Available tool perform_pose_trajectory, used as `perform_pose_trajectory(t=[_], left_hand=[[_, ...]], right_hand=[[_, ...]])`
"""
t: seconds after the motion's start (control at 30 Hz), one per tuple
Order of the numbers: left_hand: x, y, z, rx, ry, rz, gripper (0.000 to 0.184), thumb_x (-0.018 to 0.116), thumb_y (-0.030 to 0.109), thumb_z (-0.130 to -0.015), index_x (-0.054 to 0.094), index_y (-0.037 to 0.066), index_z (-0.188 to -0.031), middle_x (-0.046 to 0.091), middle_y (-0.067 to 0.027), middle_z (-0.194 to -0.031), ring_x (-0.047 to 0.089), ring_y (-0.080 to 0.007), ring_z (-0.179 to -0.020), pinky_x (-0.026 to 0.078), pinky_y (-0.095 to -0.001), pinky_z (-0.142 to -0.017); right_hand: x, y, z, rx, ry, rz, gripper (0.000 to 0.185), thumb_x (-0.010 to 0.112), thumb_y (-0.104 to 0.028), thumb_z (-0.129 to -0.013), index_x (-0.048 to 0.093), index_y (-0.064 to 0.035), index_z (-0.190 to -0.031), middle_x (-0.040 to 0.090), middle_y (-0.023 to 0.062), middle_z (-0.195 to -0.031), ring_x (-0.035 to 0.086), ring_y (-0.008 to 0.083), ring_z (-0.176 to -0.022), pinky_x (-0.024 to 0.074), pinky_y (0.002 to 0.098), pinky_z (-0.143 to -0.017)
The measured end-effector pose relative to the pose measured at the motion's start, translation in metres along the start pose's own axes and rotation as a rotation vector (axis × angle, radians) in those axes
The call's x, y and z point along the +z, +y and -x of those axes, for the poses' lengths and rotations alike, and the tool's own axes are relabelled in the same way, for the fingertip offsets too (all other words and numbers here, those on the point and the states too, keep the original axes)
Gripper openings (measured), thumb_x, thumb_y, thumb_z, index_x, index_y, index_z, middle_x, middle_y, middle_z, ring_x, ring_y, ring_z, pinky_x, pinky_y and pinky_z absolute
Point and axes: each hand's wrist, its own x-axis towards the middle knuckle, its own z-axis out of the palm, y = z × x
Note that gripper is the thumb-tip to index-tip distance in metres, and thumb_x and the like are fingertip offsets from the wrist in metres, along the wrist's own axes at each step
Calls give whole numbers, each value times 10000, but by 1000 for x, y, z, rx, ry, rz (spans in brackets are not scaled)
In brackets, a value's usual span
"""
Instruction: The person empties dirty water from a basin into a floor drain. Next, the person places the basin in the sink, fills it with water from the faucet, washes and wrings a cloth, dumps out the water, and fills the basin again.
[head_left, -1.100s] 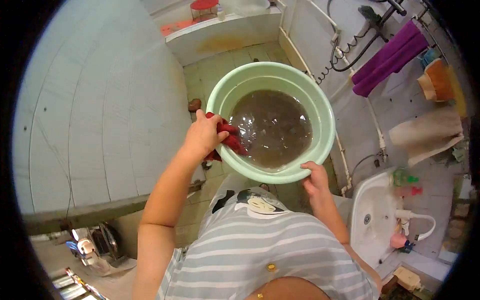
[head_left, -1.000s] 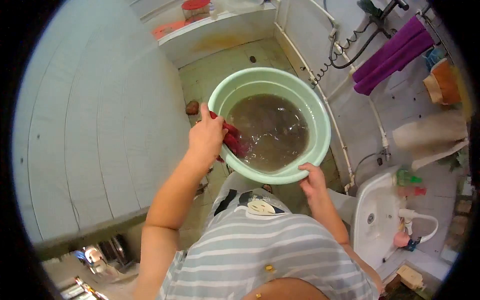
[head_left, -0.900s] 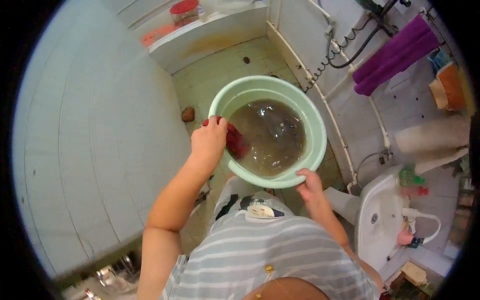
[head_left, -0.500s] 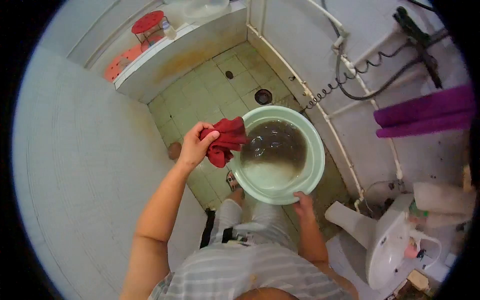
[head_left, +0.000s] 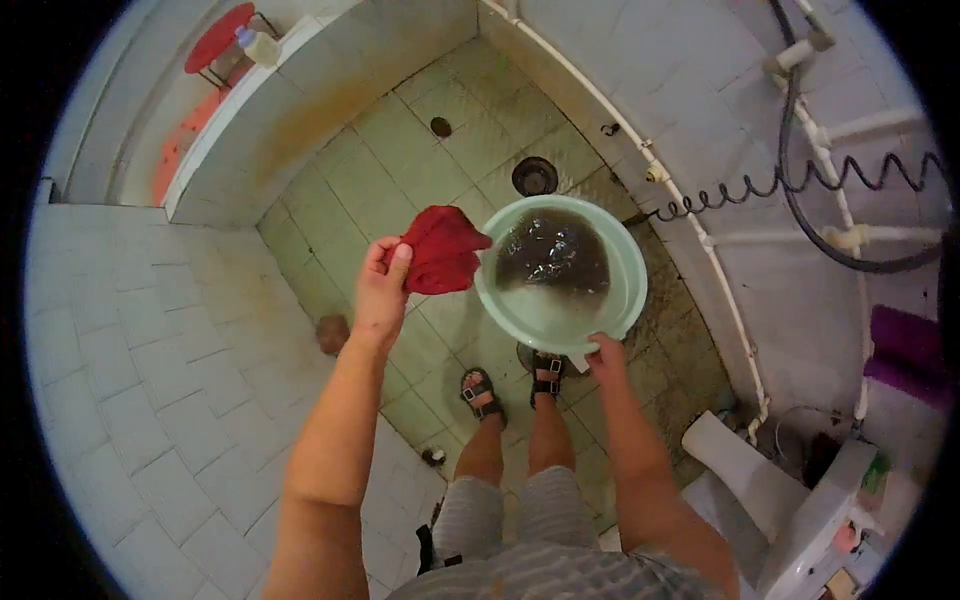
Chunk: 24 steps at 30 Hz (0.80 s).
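Observation:
My left hand point(head_left: 380, 295) is closed on a crumpled red cloth point(head_left: 442, 252), held up just left of a pale green basin point(head_left: 637, 260). The cloth's tip overlaps the basin's left rim; whether they touch, I cannot tell. With its fingers around the near right part of the rim, my right hand point(head_left: 607, 358) grips the basin. Dark, murky water point(head_left: 553, 250) has pooled toward the basin's far side, while the near part of the bottom shows pale, so the basin looks tilted away from me.
Beyond the basin, a round floor drain point(head_left: 535, 177) is set in the green tiles. Pipes point(head_left: 690, 215) and a coiled hose point(head_left: 740, 195) run along the right wall. A white sink point(head_left: 815, 525) stands at lower right, and a low tiled ledge point(head_left: 330, 100) at upper left.
The view has shifted, showing my sandalled feet below the basin. Dark water sits farther toward the far side, with more pale bottom showing. The red cloth has changed shape in my left hand.

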Motion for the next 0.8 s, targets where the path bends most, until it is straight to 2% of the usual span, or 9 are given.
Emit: perform_pose_trajectory(t=[0.03, 0.13, 0.23, 0.33, 0.43, 0.53, 0.73, 0.8], left_hand=[[-1, -3, -6, 14, 14, 70, 172, 520, 193, -849, 471, 70, -960, 534, -5, -859, 512, -99, -768, 434, -223, -649], [-16, -13, -29, 27, 42, 126, 188, 523, 203, -848, 464, 73, -970, 537, -9, -859, 519, -102, -763, 436, -226, -636], [-27, -23, -35, 34, 72, 116, 179, 516, 198, -852, 464, 70, -967, 537, -15, -882, 518, -104, -765, 441, -234, -642], [-42, -35, -39, 30, 79, 141, 168, 511, 183, -855, 464, 66, -966, 540, -22, -894, 523, -107, -778, 449, -241, -664], [-46, -42, -39, 2, 145, 214, 164, 508, 168, -856, 463, 56, -966, 546, -30, -902, 528, -114, -793, 455, -249, -682], [-47, -42, -42, 26, 139, 268, 160, 506, 155, -856, 464, 47, -965, 551, -36, -901, 532, -118, -803, 456, -255, -700], [-60, -46, -45, 35, 151, 301, 150, 496, 143, -859, 466, 44, -968, 556, -45, -914, 534, -124, -815, 450, -260, -717], [-64, -47, -45, 38, 175, 305, 145, 494, 139, -860, 467, 45, -967, 557, -47, -916, 535, -125, -817, 449, -259, -714]], right_hand=[[4, -4, -17, 3, -18, 15, 286, 544, 6, -672, 453, -45, -939, 470, 75, -800, 486, 187, -683, 424, 287, -499], [29, -23, -67, 43, 163, 93, 252, 549, 0, -670, 446, -58, -893, 446, 65, -754, 456, 168, -624, 381, 277, -441], [46, -42, -102, -85, 134, 163, 241, 547, -8, -672, 451, -65, -885, 456, 63, -759, 464, 165, -634, 377, 278, -453], [67, -61, -122, -122, 160, 170, 218, 551, -25, -682, 452, -64, -872, 466, 51, -754, 466, 155, -613, 383, 271, -437], [89, -82, -130, -53, 233, 326, 215, 564, -52, -689, 457, -67, -875, 471, 47, -751, 466, 155, -592, 391, 257, -421], [94, -91, -161, -52, 243, 387, 293, 558, -114, -697, 477, -44, -969, 494, 74, -792, 482, 166, -632, 405, 291, -465], [110, -118, -191, -88, 243, 425, 267, 559, -122, -710, 464, 10, -921, 477, 107, -720, 444, 170, -489, 372, 279, -364], [117, -129, -190, -39, 231, 409, 170, 541, -103, -717, 462, -18, -842, 467, 81, -674, 430, 163, -457, 363, 272, -355]])
